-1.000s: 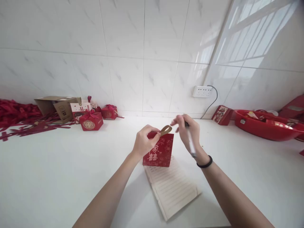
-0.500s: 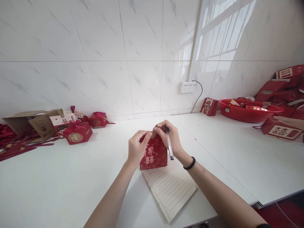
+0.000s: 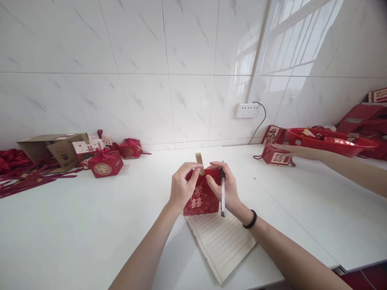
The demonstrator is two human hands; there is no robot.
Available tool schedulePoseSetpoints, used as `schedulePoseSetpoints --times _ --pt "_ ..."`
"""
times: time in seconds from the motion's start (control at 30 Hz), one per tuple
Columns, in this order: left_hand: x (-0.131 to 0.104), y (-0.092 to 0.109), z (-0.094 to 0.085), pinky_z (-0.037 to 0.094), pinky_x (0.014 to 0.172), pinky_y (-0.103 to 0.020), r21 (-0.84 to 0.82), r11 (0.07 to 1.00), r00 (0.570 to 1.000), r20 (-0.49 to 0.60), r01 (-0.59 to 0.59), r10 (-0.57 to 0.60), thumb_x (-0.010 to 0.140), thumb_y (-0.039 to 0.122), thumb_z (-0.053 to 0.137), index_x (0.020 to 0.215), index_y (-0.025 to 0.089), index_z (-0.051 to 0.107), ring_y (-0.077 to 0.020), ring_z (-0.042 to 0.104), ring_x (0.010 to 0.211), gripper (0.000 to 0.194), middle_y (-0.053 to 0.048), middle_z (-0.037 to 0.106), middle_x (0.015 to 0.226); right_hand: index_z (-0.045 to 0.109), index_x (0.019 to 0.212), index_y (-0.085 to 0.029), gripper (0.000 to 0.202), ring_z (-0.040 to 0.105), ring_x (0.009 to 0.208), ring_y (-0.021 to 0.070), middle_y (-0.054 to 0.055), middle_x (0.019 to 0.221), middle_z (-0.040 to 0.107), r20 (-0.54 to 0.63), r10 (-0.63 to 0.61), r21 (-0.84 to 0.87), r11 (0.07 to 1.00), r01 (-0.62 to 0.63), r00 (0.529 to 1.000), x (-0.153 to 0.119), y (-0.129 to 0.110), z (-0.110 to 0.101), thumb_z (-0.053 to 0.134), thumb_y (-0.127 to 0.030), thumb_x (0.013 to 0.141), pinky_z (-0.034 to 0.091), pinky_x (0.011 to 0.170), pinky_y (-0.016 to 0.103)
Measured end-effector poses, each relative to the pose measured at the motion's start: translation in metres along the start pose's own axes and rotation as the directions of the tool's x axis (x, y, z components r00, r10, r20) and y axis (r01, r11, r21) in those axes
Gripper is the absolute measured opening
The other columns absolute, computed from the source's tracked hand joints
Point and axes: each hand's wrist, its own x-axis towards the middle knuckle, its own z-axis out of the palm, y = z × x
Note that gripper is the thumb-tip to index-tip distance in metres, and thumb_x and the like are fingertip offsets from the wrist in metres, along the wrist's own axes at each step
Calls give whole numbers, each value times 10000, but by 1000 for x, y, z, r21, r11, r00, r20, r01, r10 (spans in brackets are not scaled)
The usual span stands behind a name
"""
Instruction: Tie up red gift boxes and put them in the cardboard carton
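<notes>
A red gift box (image 3: 202, 198) with pale Chinese characters stands upright on the far end of an open lined notebook (image 3: 222, 245). From its top edge a gold strap (image 3: 198, 158) sticks up. My left hand (image 3: 184, 181) is closed, thumb and finger pinching the box's top beside the strap's base. A clear pen with a black cap (image 3: 223, 191) hangs in my right hand (image 3: 229, 185), tucked along the fingers. That hand's thumb and fingertips also rest on the box's upper right edge.
Left stand red ribboned boxes (image 3: 106, 164), a brown carton (image 3: 62, 155) and ribbons (image 3: 36, 177). At right, another person's hand (image 3: 287, 150) touches a red box (image 3: 275, 156) before a red basin (image 3: 335, 147). A power strip (image 3: 247, 110) is on the tiled wall.
The gold strap, earlier folded under my right fingers, now stands up. My right hand has moved slightly right. The other person's hand has brought a red box leftward, near the basin.
</notes>
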Motion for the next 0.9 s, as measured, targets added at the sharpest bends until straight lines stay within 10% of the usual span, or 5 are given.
schedulePoseSetpoints --times 0.9 --pt "1 1 -2 532 814 -284 -19 1000 999 26 -21 22 799 125 515 967 224 678 -158 620 923 254 -37 647 991 536 819 -214 104 551 666 156 2 770 593 -9 90 50 995 -89 996 7 -4 -1 605 -285 787 448 612 282"
